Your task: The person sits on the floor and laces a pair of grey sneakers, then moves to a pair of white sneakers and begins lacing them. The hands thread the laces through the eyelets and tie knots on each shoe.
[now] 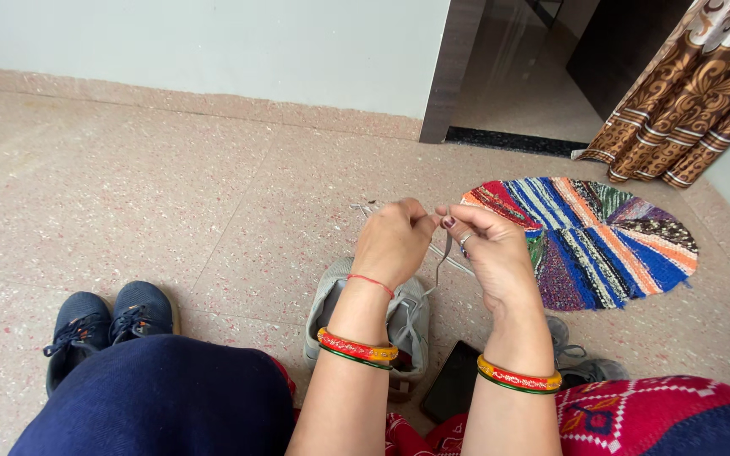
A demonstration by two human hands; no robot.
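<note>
Pinching grey shoelace [443, 257], left hand [394, 241], right hand [487, 245] (both closed), grey shoe [407, 325]

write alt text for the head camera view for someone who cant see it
Seen from above, a person's left hand and right hand pinch a grey shoelace over a grey sneaker on a speckled floor. A pair of dark blue sneakers sits to the left, a dark phone by the grey sneaker, and a round multicoloured rug to the right.
</note>
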